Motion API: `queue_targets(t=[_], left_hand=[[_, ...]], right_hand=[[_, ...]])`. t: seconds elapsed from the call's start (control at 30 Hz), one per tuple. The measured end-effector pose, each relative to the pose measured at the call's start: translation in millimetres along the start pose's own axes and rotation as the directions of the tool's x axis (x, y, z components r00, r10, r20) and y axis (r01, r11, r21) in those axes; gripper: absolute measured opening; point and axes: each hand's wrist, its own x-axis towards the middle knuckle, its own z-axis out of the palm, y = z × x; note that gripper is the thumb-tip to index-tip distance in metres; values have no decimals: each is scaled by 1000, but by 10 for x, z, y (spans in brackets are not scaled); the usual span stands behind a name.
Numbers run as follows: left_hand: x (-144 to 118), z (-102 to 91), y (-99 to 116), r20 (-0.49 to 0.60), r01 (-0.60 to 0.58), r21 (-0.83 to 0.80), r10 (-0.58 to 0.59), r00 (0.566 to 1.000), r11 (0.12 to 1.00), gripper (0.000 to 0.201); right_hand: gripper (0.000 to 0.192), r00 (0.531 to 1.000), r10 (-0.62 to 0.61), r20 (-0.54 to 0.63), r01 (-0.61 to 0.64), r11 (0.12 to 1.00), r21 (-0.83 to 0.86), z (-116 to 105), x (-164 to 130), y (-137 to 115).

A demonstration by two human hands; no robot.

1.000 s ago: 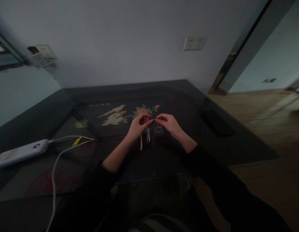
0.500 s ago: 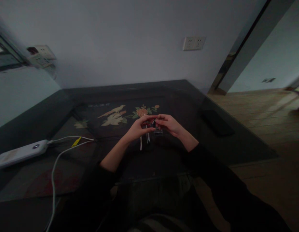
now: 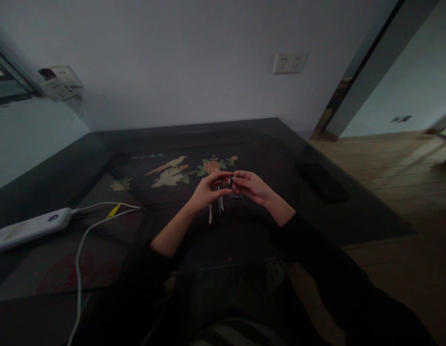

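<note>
Over the middle of the dark table (image 3: 201, 240), my left hand (image 3: 205, 192) and my right hand (image 3: 254, 186) meet at the fingertips. Between them is a small dark piece (image 3: 230, 183) with a pale edge, too small to name. Both hands are closed on it, thumbs toward me. Just below the fingers lies a small clear box-like object (image 3: 236, 197), partly covered by my right hand. Thin white strips (image 3: 210, 214) lie on the table under my left hand; their upper ends are hidden by the hand.
A white power bank (image 3: 31, 228) with a white cable (image 3: 79, 269) and yellow tag (image 3: 114, 211) lies at the left. A flat black object, perhaps a phone (image 3: 324, 182), rests at the right. Wall sockets (image 3: 290, 63) sit above the table's back edge.
The small dark piece between my fingertips has turned slightly and now looks more upright. My hands stay in nearly the same place.
</note>
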Motion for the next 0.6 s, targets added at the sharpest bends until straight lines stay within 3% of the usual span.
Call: queue_targets(t=[0.17,0.3,0.37,0.47,0.6], left_hand=[[15,-12,42,-77,28,-6,-28,997,1000,40],[63,-111,8,-247,43,7,-40,968,999,38],[89,-161,-38,-337,48,22,-37,941,999,36],[116,-194,-105,-400,82,19,-68,914,996,37],[123,-167,-134,-399,103,5,-93,912,995,38]], right_hand=[[27,999,-26,-36,22,996,-90,31,11,-1],[31,991,-97,-97,55,929,-365,5,39,37],[29,979,-172,-108,75,801,-595,-2,54,68],[25,961,-263,-89,48,474,-879,38,74,107],[25,972,-230,-48,-24,106,-994,199,99,131]])
